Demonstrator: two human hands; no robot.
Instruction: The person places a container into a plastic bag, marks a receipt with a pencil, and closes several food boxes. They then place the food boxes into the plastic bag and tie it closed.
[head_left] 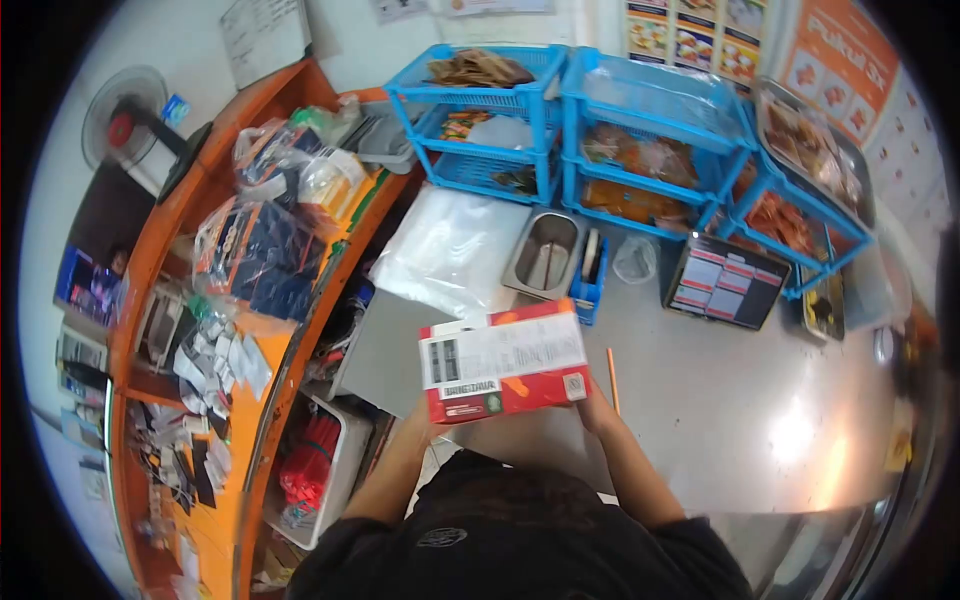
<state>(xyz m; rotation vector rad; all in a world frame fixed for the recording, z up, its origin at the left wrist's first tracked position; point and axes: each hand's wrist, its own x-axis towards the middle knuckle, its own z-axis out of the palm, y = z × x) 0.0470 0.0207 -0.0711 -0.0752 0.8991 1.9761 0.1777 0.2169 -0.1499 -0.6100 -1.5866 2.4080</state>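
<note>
A red and white box with a printed white label is held up over the near edge of the steel table. My left hand grips its left end, and my right hand grips its right end; the fingers are mostly hidden by the box. Beyond it lie a stack of clear plastic bags, a steel container and a blue dispenser. An orange stick rests on the table just right of the box.
Blue stacked racks with packets line the back of the steel table. A tablet stands at the right. Wrapped bundles and crumpled papers sit on the orange shelf at left, above a bin with red items.
</note>
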